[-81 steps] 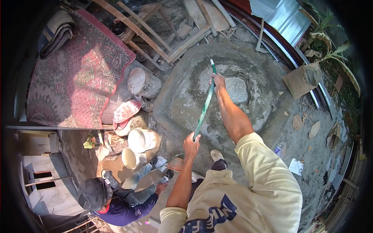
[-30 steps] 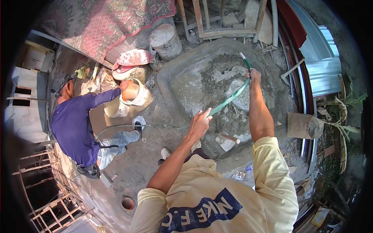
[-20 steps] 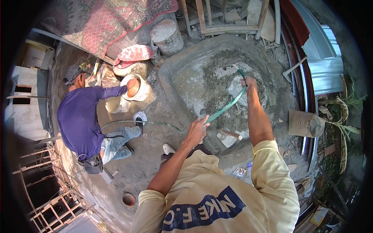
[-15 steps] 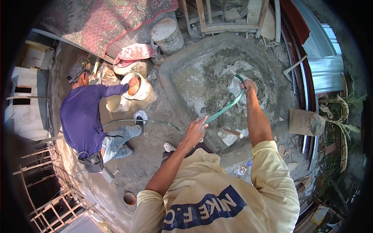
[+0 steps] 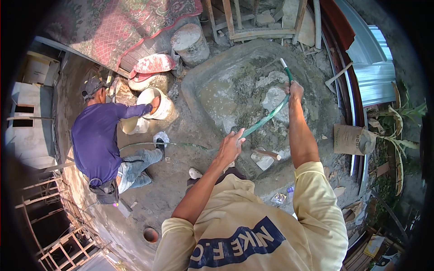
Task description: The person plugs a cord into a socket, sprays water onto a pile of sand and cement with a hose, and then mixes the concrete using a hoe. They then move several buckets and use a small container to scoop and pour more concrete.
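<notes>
A green garden hose [image 5: 267,118] runs between my two hands across a wet grey heap of mortar mix [image 5: 253,77]. My right hand [image 5: 294,90] is closed around it near its front end, where a pale tip [image 5: 283,63] points away from me. Further back, my left hand [image 5: 231,145] grips the same hose in front of my body. The hose's rear stretch [image 5: 176,144] trails left over the ground. Below the heap, between my arms, lies a tool with a short wooden handle [image 5: 270,154] and a flat pale blade [image 5: 262,161], perhaps a hoe.
To the left, a co-worker in a purple shirt [image 5: 97,140] reaches into a white bucket [image 5: 163,108], beside another pail [image 5: 133,125]. A raised rim [image 5: 192,92] surrounds the mix. Metal sheets [image 5: 373,81] and a paper sack [image 5: 350,139] stand right. A wooden frame [image 5: 264,34] is at the back.
The hose's front end has swung away from me and now points further forward. My right hand has shifted slightly forward and right. The co-worker's hand has gone deeper into the bucket.
</notes>
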Demonstrator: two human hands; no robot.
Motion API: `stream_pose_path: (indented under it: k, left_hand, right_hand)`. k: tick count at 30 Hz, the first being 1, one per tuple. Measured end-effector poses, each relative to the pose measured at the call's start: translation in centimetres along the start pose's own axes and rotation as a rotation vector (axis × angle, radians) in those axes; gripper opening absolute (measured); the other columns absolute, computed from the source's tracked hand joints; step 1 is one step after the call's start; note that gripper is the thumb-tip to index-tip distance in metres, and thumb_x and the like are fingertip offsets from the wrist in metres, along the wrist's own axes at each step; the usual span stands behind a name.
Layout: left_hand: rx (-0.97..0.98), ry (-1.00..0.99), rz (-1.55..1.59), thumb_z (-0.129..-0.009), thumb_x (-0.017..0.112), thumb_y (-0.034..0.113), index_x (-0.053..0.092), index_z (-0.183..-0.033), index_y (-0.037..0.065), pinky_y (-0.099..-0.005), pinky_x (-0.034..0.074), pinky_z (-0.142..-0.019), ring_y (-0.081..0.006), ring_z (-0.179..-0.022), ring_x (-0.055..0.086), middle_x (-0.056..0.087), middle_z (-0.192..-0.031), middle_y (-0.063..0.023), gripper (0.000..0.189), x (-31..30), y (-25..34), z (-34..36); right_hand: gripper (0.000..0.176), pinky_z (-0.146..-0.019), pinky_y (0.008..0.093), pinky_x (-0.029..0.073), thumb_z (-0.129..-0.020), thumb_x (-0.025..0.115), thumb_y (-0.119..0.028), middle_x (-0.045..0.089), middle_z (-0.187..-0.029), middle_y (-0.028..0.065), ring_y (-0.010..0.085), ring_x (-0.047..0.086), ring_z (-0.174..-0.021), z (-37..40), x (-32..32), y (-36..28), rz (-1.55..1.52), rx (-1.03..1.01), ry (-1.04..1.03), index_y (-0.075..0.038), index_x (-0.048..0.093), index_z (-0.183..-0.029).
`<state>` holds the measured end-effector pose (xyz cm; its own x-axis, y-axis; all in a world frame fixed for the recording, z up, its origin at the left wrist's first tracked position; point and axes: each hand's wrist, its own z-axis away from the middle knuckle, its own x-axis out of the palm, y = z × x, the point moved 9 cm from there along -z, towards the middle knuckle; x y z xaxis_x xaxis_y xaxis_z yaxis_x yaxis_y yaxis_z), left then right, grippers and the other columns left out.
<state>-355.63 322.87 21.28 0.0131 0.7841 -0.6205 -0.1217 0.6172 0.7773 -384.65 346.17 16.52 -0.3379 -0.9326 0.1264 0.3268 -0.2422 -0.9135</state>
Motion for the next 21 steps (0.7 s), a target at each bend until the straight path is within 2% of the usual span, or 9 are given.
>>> stream_pose_path:
  k: [1,3,4,8,11,14,18,20,21]
  left_hand:
    - [0.033,0.036,-0.033,-0.087,0.055,0.012,0.051,-0.127,0.007,-0.0441,0.046,-0.085,-0.0442,-0.097,0.056,0.054,-0.109,-0.0325,0.041,0.0,0.5,-0.5]
    - [0.015,0.034,-0.051,-0.088,0.055,0.015,0.051,-0.127,0.008,-0.0452,0.046,-0.087,-0.0449,-0.100,0.055,0.053,-0.113,-0.0335,0.040,0.7,0.7,-1.8]
    - [0.000,0.030,-0.073,-0.089,0.054,0.018,0.051,-0.128,0.009,-0.0463,0.045,-0.089,-0.0457,-0.103,0.055,0.052,-0.116,-0.0345,0.040,0.9,1.0,-2.4]
    - [-0.004,0.016,-0.015,-0.090,0.053,0.020,0.052,-0.128,0.010,-0.0476,0.044,-0.091,-0.0458,-0.106,0.054,0.051,-0.118,-0.0345,0.040,1.3,2.5,-4.5]
    - [0.007,0.008,0.015,-0.089,0.055,0.018,0.051,-0.129,0.009,-0.0469,0.044,-0.090,-0.0478,-0.107,0.051,0.051,-0.114,-0.0366,0.041,1.7,3.2,-5.0]
    - [0.014,-0.002,0.030,-0.089,0.055,0.018,0.051,-0.129,0.009,-0.0465,0.044,-0.090,-0.0474,-0.106,0.052,0.051,-0.115,-0.0368,0.041,2.0,3.4,-5.2]
    - [-0.002,-0.019,0.052,-0.090,0.054,0.020,0.050,-0.130,0.009,-0.0477,0.041,-0.094,-0.0464,-0.113,0.048,0.050,-0.118,-0.0353,0.041,2.0,2.8,-4.6]
    - [0.001,-0.030,0.069,-0.091,0.053,0.022,0.050,-0.130,0.009,-0.0480,0.039,-0.095,-0.0459,-0.116,0.046,0.049,-0.119,-0.0349,0.041,1.9,2.8,-4.3]
    - [-0.004,0.002,0.014,-0.090,0.053,0.021,0.050,-0.129,0.009,-0.0479,0.041,-0.094,-0.0459,-0.112,0.049,0.050,-0.118,-0.0354,0.041,1.6,2.8,-4.2]
  right_hand:
    - [0.019,-0.037,0.0259,0.033,-0.090,0.045,-0.008,0.061,-0.072,0.0150,0.0108,0.041,-0.044,-0.4,-0.2,-0.5,0.002,-0.002,0.001,0.008,0.052,-0.095]
    - [0.022,-0.038,0.0257,0.033,-0.091,0.045,-0.008,0.061,-0.073,0.0145,0.0109,0.042,-0.045,-1.5,-1.2,-3.2,0.012,-0.147,0.072,0.008,0.053,-0.102]
    - [0.025,-0.039,0.0253,0.034,-0.091,0.044,-0.008,0.062,-0.075,0.0148,0.0111,0.042,-0.045,-2.1,-1.5,-3.9,-0.003,-0.147,0.059,0.007,0.054,-0.108]
    - [0.027,-0.040,0.0264,0.037,-0.090,0.044,-0.007,0.061,-0.077,0.0130,0.0111,0.043,-0.044,-3.3,-3.8,-6.2,-0.085,-0.210,0.074,0.009,0.052,-0.110]
    - [0.029,-0.040,0.0262,0.037,-0.090,0.045,-0.007,0.061,-0.077,0.0129,0.0108,0.043,-0.044,-3.9,-4.7,-6.9,-0.099,-0.206,0.063,0.008,0.051,-0.114]
    - [0.031,-0.040,0.0256,0.037,-0.091,0.045,-0.008,0.061,-0.077,0.0131,0.0108,0.043,-0.044,-4.1,-4.3,-7.1,-0.083,-0.170,0.055,0.007,0.050,-0.118]
    - [0.033,-0.039,0.0252,0.036,-0.091,0.045,-0.008,0.062,-0.078,0.0138,0.0111,0.043,-0.044,-4.3,-2.1,-7.1,-0.035,-0.182,-0.019,0.008,0.049,-0.119]
    - [0.033,-0.042,0.0239,0.036,-0.093,0.044,-0.010,0.065,-0.086,0.0147,0.0090,0.041,-0.047,-4.0,-0.6,-6.8,0.014,-0.143,-0.071,0.006,0.050,-0.120]
    - [0.033,-0.042,0.0239,0.036,-0.093,0.044,-0.010,0.065,-0.086,0.0147,0.0090,0.041,-0.047,-3.8,-0.3,-6.7,0.013,-0.143,-0.072,0.006,0.050,-0.120]
